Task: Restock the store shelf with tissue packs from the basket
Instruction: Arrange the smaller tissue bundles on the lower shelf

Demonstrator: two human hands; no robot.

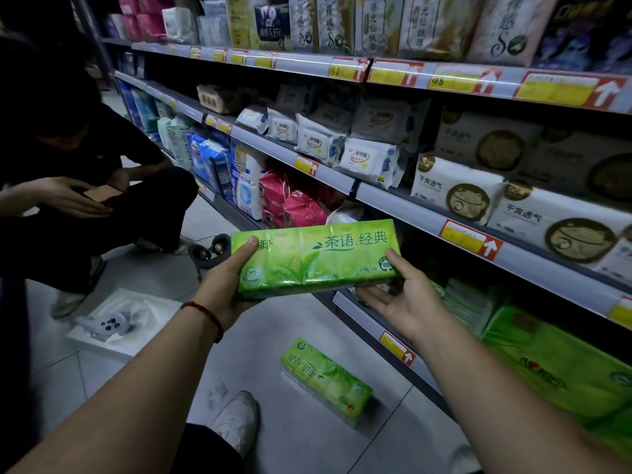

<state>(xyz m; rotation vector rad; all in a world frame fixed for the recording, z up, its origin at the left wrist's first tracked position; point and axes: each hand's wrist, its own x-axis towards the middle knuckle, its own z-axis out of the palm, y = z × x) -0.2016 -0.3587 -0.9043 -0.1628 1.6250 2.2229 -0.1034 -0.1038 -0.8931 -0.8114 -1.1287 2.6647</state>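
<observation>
A long green tissue pack [314, 258] is held level in front of the shelving. My left hand [229, 282] grips its left end, thumb on top and fingers underneath. My right hand [400, 295] supports its right end, thumb against the side and straight fingers spread below. A second green tissue pack [325, 381] lies on the floor tiles below. The lowest shelf [362, 316] at right holds more green packs [561, 367]. No basket is in view.
Stocked shelves [403, 200] run along the right with white, blue and pink packs. A crouching person in black [85, 186] is at left holding a small box. A white tray [119, 323] and my shoe [236, 422] are on the floor.
</observation>
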